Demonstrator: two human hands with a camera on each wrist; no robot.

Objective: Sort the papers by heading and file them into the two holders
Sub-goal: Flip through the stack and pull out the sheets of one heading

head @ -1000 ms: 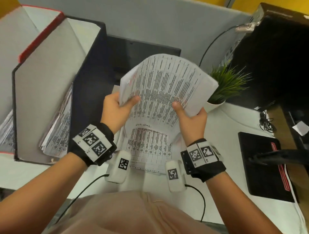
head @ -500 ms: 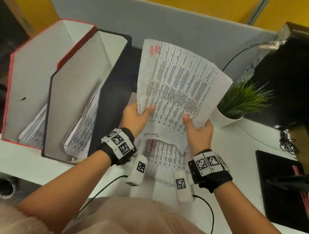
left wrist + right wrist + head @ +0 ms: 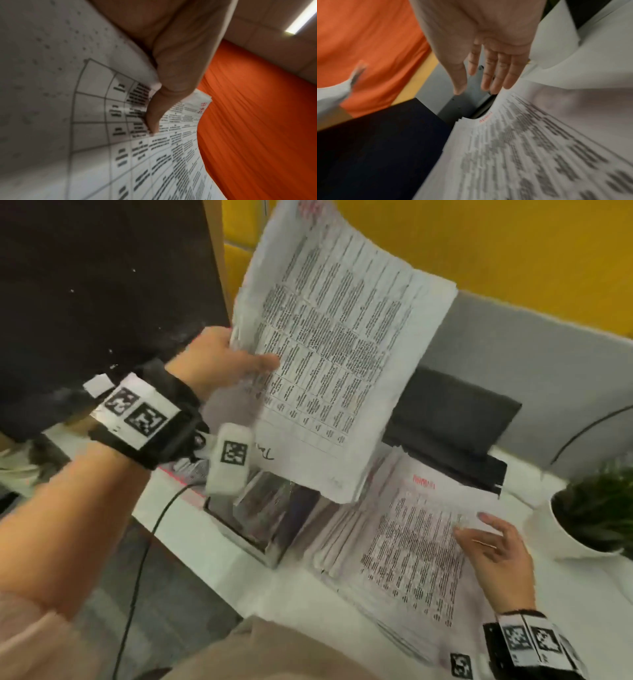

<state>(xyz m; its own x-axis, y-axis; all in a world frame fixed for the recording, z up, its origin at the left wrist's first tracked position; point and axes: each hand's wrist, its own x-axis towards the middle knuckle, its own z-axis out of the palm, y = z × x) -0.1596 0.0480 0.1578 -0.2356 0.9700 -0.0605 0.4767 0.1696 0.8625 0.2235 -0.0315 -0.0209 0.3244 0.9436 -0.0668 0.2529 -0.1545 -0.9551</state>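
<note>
Left hand (image 3: pixel 219 361): raised at the upper left of the head view, gripping a printed sheet (image 3: pixel 335 347) by its left edge, thumb on the printed face; the sheet stands almost upright and bows a little.
Left wrist view: the thumb (image 3: pixel 164 102) presses on the table grid of the sheet (image 3: pixel 120 135); a red handwritten mark shows at the sheet's far corner, too small to read; the fingers behind the paper are hidden here.
Right hand (image 3: pixel 496 556): held with relaxed, slightly spread fingers, grasping nothing; fingertips lie on or just over the top page of the paper stack (image 3: pixel 404 559); from the head view contact cannot be told.
Right wrist view: the palm (image 3: pixel 488 33) faces down with straight fingers over the far edge of the blurred stack (image 3: pixel 522 155); a red heading shows near that edge, unreadable.
Paper stack: lies flat on the white tabletop (image 3: pixel 301 587), its sheets fanned unevenly along the left side.
Holder: a black one (image 3: pixel 270 515) stands on the tabletop just left of the stack, below the lifted sheet, papers inside; only the head view shows it clearly.
Potted plant (image 3: pixel 599 508): at the right edge, just beside the right hand; seen only from the head.
</note>
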